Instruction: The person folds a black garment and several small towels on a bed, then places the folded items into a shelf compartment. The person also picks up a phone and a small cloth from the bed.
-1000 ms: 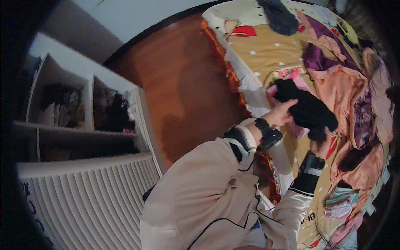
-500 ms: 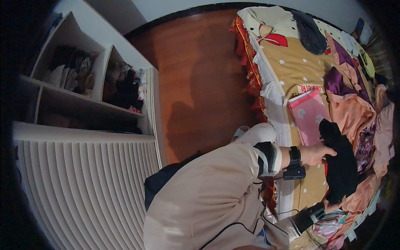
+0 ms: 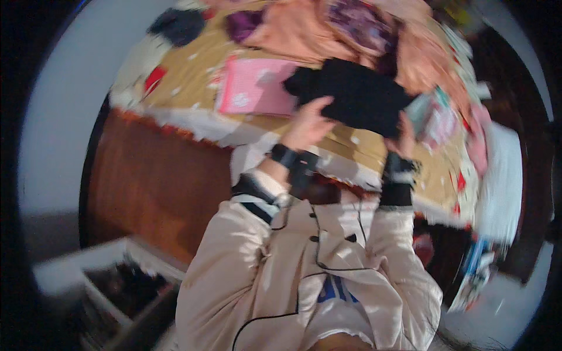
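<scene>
A black garment, bunched so that its exact kind is unclear, lies over the bed in front of me. My left hand pinches its near left edge between thumb and fingers. At its lower right corner, my right hand grips the fabric, with some fingers hidden beneath or blurred. Partly under the garment's left end is a folded pink cloth with white flower shapes.
Peach satin clothing and a purple patterned garment lie beyond. A pastel bundle sits right of my right hand. The yellow bedspread has a frilled edge. An open-fronted cabinet stands at lower left.
My view has swung round to the right, so the bed now lies across the top. Both hands keep hold of the black garment, now flatter and more spread out sideways.
</scene>
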Motion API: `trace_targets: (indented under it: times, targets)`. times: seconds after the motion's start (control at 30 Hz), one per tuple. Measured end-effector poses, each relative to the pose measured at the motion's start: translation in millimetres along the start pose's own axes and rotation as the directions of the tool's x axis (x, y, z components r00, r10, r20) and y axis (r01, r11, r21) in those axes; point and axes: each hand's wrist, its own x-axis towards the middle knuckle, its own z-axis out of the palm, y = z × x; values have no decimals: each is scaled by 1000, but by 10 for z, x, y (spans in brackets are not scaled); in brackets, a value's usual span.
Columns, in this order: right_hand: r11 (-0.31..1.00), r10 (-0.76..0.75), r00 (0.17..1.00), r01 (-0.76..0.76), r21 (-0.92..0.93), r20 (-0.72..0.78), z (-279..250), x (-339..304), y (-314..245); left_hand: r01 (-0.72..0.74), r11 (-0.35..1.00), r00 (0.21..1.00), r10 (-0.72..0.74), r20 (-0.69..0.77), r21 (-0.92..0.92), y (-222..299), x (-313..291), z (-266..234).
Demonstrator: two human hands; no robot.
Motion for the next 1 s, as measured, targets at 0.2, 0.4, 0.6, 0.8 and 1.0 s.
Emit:
trace_targets:
  times: [0.2,0.4,0.6,0.8,1.0]
  targets:
    - [940,337,875,-291,179,-347,-820,-233,369,229,963,875,-268,-403,-145,-421,85,-336]
    - [897,-335,823,129,-422,-459,-1143,107,-156,228,963,797,-269,-540,-144,-581,268,-479]
    - [254,-837,383,-363,-897,-392,-968,396,-798,366,927,740,-339,-581,-75,-573,438,-557]
    - [129,-827,405,-538,-833,-390,-850,617,-922,430,900,686,-376,-624,-70,-440,578,-420]
    - [248,-939,202,-160,-955,-278,-853,666,-1357,472,879,679,-413,-607,-71,-402,644,-323]
